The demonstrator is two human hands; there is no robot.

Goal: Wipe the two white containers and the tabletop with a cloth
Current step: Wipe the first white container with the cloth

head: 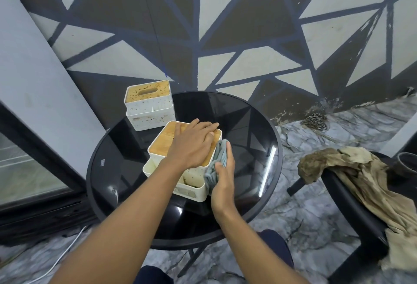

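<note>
Cloth (219, 154) partly behind right hand (223, 182)

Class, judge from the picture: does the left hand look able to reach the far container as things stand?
Probably yes. The left hand lies flat on the near container, gripping nothing; the far container stands just beyond it on the table, with nothing between them.

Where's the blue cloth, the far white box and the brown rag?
Cloth (220, 151): head view, on its upper folds.
Far box (146, 109): head view, on its speckled white front wall.
Rag (338, 166): head view, on its bunched top part.
</note>
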